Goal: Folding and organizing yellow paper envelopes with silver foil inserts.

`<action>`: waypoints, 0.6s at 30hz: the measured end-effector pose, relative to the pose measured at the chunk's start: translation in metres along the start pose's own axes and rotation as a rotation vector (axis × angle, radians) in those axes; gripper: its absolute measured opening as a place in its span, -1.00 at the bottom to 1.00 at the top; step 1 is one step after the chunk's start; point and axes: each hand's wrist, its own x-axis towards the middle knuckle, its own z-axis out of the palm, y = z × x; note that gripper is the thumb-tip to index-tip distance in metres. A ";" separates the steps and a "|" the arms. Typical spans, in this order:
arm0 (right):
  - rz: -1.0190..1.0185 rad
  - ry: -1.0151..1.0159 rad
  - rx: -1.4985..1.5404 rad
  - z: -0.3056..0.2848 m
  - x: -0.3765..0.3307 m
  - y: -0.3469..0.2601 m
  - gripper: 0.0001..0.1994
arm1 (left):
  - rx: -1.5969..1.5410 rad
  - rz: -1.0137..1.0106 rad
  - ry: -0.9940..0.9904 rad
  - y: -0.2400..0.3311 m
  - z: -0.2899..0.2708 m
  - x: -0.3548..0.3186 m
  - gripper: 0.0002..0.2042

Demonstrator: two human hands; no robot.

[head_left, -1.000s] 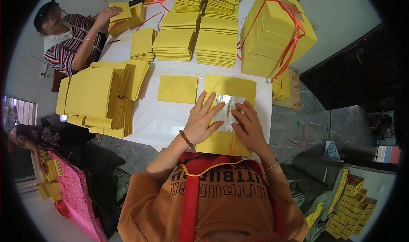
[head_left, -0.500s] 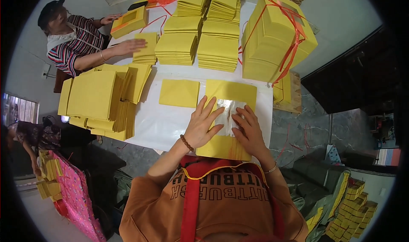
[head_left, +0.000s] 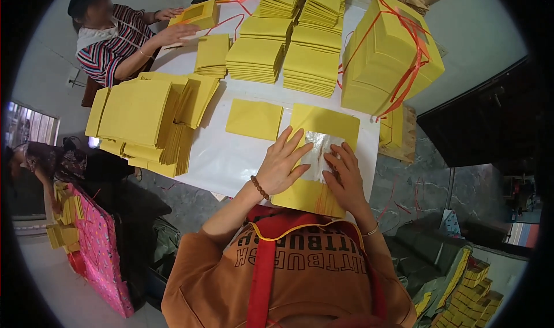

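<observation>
On the white desk [head_left: 219,160], the yellow sheet [head_left: 323,126] with its silver foil square [head_left: 316,155] is pressed flat. The left hand [head_left: 283,166], fingers spread, grips nothing; since a second ago it is barely shifted. The right hand [head_left: 345,181] likewise lies open on the foil, so smoothing seems underway.
</observation>
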 end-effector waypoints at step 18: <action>0.302 -0.034 0.849 -0.014 -0.001 0.021 -0.70 | 0.097 0.434 -0.219 0.033 -0.035 -0.013 -0.64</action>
